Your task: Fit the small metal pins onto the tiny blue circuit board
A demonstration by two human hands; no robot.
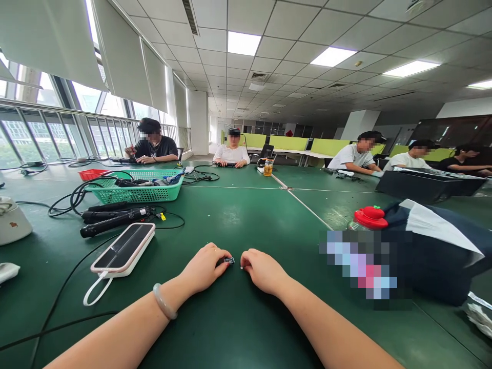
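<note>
Just above the green tabletop point(223, 328), my left hand point(205, 267) pinches a small bluish piece that looks like a circuit board point(229, 261) between thumb and fingertips. A little to the right, my right hand point(266, 272) is closed in a pinch. A tiny pale bit point(242, 267) shows at its fingertips, too small to name. A narrow gap separates the two hands, and the pieces do not touch. To the left of my left hand lies a phone point(125, 246) on top of a white power bank point(142, 251) with a white cable loop point(96, 292).
At the left are a green basket point(138, 192) of cables, a red tray point(93, 175), black tube-shaped handles point(115, 221) and loose black cables point(65, 287). A dark bag point(434, 266) and red-lidded bottle point(371, 217) stand right. Several people sit around the table.
</note>
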